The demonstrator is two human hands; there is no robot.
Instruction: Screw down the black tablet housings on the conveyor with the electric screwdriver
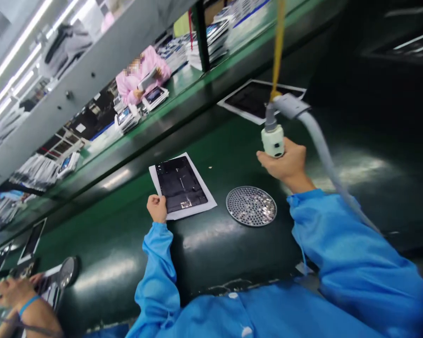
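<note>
My left hand (157,208) grips the near corner of a white sheet carrying a black flat panel (180,185), which lies on the dark green conveyor belt (120,244). My right hand (285,162) is raised above the belt and closed around a hanging powered screwdriver (273,138) with a pale green body, a grey hose and a yellow cord running up out of view. A round perforated metal tray (251,205) holding several small screws sits on the belt between my two arms, below the tool.
A second black panel on white backing (255,98) lies farther along the belt. A person in pink (141,75) works across the line beside stacks of panels. Another person's hand (16,291) and a round tray (66,271) are at the lower left.
</note>
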